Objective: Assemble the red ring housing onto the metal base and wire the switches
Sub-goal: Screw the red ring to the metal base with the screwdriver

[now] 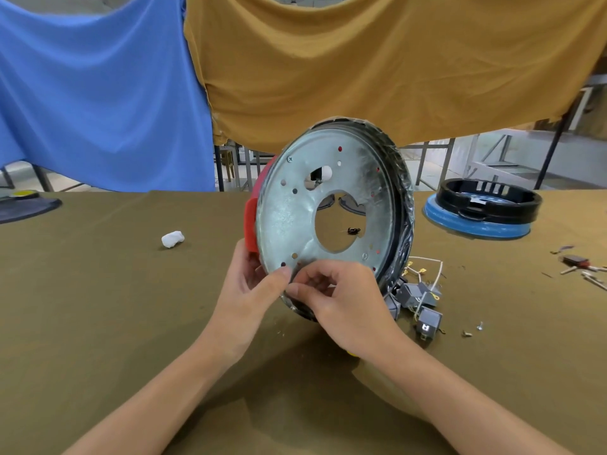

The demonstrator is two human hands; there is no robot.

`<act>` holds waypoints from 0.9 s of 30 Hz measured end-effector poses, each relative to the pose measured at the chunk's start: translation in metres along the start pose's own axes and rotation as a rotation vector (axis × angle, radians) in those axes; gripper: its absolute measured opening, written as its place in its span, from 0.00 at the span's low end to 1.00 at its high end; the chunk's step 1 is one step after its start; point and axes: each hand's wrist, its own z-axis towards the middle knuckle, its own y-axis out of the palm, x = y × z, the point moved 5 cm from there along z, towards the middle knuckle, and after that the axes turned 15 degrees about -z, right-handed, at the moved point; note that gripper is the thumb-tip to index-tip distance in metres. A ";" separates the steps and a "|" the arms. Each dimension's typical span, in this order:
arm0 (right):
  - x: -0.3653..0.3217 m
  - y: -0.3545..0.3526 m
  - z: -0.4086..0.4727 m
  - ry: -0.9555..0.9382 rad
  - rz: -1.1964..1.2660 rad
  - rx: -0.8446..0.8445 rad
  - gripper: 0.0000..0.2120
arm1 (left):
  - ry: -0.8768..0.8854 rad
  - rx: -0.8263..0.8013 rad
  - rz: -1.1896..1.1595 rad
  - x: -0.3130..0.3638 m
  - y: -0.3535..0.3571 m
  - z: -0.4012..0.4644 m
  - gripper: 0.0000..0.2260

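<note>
while both hands work at the lower rim of the metal base (295, 208), the left hand (249, 290) curls round that rim from the left, its thumb pressed on the disc face beside a small hole near the bottom edge; the right hand (341, 300) sits just beside it, touching the thumb, its fingers bent in a narrow pinch at the same spot, though whether a screw or other small part is between the fingertips cannot be told

the base stands tilted on its edge directly above and beyond the hands, its flat face turned toward the person, so the hole being worked lies right at the fingertips, with both hands about equally near. the red ring housing (254, 221) shows behind the disc on its left side, already seated against it by the look of it, and a black rim wrapped in clear film runs round the right side

just right of the right hand, the switches (417, 300) lie in a loose heap on the worktop (98, 307) with white wires (427, 267), not yet connected, i judge. two loose screws (473, 330) lie further right
</note>
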 end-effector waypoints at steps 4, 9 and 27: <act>-0.001 -0.001 -0.001 0.006 -0.019 0.041 0.05 | 0.047 -0.022 0.007 0.001 0.003 -0.001 0.23; 0.002 -0.002 -0.003 0.042 0.001 0.081 0.02 | 0.138 -0.073 0.053 0.007 0.011 -0.003 0.21; 0.016 -0.003 0.000 0.181 0.088 0.085 0.09 | 0.081 0.021 -0.015 0.001 0.009 -0.006 0.28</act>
